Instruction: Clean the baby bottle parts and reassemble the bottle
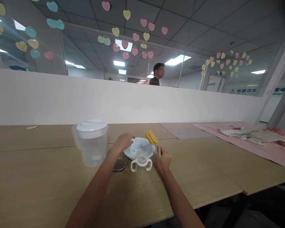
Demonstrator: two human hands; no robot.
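With the white bowl (143, 142) as my landmark, I am holding a yellow sponge brush (151, 137) in my right hand (164, 159), my fingers closing round its handle at the bowl's right side, while the sponge head is hovering by the right rim. My left hand (125, 141) is reaching over the bowl's left rim with its fingers bending; I cannot tell how far it is opening, or whether it is gripping the rim. The two-handled bottle (141, 171) is standing upright just in front of the bowl, on my side, its mouth already lying open. A small white piece (133, 152) is resting apart from it, inside the bowl. So, as I am judging it, the taking apart is looking done, while the brushing is looking unfinished, since the sponge is staying outside the bottle; whether anything is clean yet, I cannot tell. Left of the bowl, a clear round vessel (121, 163) is partly hiding behind my forearm, and beyond it a lidded jug (94, 153) is standing.
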